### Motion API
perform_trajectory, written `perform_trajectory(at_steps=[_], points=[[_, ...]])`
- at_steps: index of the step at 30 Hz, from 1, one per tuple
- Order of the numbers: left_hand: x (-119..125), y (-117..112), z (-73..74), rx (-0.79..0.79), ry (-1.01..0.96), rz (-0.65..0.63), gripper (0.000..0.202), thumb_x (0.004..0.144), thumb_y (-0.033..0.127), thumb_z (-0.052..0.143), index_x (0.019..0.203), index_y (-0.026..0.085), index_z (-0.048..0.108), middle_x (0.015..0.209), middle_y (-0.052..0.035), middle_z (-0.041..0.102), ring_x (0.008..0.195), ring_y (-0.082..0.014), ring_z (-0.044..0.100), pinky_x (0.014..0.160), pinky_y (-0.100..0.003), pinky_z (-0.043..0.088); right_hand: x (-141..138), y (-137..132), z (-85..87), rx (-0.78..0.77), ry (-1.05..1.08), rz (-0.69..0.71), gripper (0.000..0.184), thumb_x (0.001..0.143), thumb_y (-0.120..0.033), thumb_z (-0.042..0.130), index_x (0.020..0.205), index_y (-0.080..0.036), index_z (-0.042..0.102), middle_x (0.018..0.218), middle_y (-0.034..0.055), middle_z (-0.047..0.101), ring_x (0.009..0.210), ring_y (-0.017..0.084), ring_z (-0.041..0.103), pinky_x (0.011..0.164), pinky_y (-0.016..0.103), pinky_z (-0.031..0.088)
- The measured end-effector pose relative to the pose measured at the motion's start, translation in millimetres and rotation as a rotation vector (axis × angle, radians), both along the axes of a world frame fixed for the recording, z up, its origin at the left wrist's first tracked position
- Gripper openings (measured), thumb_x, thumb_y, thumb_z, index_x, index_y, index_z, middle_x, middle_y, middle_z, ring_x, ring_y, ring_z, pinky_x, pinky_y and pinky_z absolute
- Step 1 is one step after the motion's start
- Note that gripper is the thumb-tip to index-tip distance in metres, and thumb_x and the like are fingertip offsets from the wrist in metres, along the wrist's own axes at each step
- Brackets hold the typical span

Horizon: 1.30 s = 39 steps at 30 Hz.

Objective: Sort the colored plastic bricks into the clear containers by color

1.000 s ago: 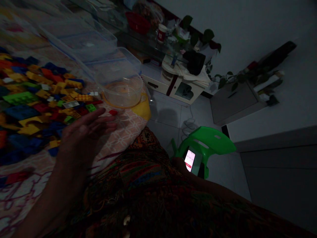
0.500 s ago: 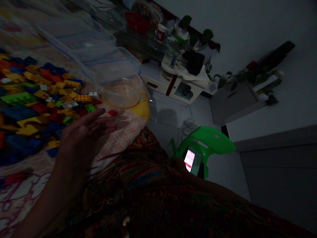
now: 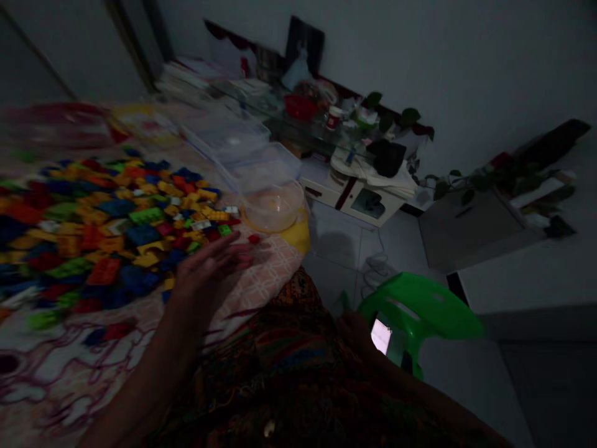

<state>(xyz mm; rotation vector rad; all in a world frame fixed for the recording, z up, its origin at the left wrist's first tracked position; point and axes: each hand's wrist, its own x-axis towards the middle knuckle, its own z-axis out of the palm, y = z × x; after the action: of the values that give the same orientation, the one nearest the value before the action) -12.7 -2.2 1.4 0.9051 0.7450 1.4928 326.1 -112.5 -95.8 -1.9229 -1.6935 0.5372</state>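
Note:
My left hand (image 3: 205,270) is open, its fingers stretched out and holding nothing, at the right edge of a heap of mixed toy building blocks (image 3: 144,234). A small red block (image 3: 254,239) lies just past its fingertips, and a green block (image 3: 224,230) sits close by. Beyond them stands a round clear plastic tub (image 3: 273,208) with a yellow rim at its base. Low beside my lap is my right hand (image 3: 353,328), dark and blurred. Its fingers cannot be made out. A lit phone (image 3: 381,336) rests on a green plastic chair (image 3: 424,305) just right of it.
Clear plastic boxes (image 3: 228,134) stand behind the blocks on the patterned cloth (image 3: 275,261). At the back are a glass shelf with a red basket (image 3: 300,107) and a paper cup (image 3: 333,118), and a white cabinet (image 3: 368,202). A cable (image 3: 377,267) lies on the tiled floor.
The view has swung left and up, so everything sits farther right and lower, and more of the block heap shows. My left hand keeps its open pose beside the blocks.

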Motion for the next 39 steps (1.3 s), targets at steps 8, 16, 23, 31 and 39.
perform_trajectory(at_steps=[8,16,23,31,39], points=[[-32.3,7.6,0.7,-0.037,0.117,0.174,0.063,0.067,0.05,0.079,0.116,0.012,0.07,0.106,-0.0174,0.073,0.089,-0.0283,0.072,0.085,-0.043,0.056,-67.7,88.1,39.0,0.148,0.247,0.306,0.04,0.088,-0.042,0.052,0.055,-0.019,0.045,0.05,-0.0062,0.04,0.048,0.009,0.039,0.046,0.02,0.028],[-81.5,4.2,6.7,-0.095,0.35,0.652,0.033,0.075,0.043,0.073,0.09,0.014,0.073,0.086,-0.0083,0.074,0.078,-0.0206,0.07,0.075,-0.032,0.054,-147.7,136.4,72.7,0.445,0.206,0.58,0.036,0.09,-0.033,0.052,0.057,-0.018,0.051,0.052,-0.0044,0.047,0.049,0.009,0.044,0.051,0.02,0.033],[-91.6,0.3,-5.3,0.038,0.912,0.749,0.023,0.085,0.037,0.062,0.09,0.017,0.072,0.088,-0.0068,0.072,0.083,-0.0193,0.067,0.076,-0.031,0.053,-178.1,167.0,57.5,0.51,0.086,0.61,0.036,0.094,-0.033,0.047,0.061,-0.019,0.052,0.057,-0.002,0.052,0.053,0.011,0.047,0.056,0.023,0.033],[-48.2,-16.0,-23.4,0.37,1.506,0.395,0.056,0.079,0.037,0.068,0.133,0.023,0.059,0.14,-0.0136,0.055,0.134,-0.0305,0.046,0.114,-0.055,0.031,-189.8,178.9,40.6,0.569,0.061,0.67,0.033,0.095,-0.028,0.047,0.063,-0.019,0.051,0.059,-0.0028,0.051,0.053,0.01,0.044,0.058,0.024,0.031],[-57.0,4.9,-38.6,0.356,1.669,0.497,0.031,0.091,0.025,0.056,0.119,0.025,0.068,0.13,-0.0108,0.063,0.126,-0.0261,0.052,0.115,-0.054,0.031,-191.3,175.7,31.3,0.57,0.058,0.666,0.031,0.096,-0.028,0.046,0.066,-0.02,0.053,0.062,-0.0015,0.054,0.058,0.012,0.05,0.06,0.024,0.035]])
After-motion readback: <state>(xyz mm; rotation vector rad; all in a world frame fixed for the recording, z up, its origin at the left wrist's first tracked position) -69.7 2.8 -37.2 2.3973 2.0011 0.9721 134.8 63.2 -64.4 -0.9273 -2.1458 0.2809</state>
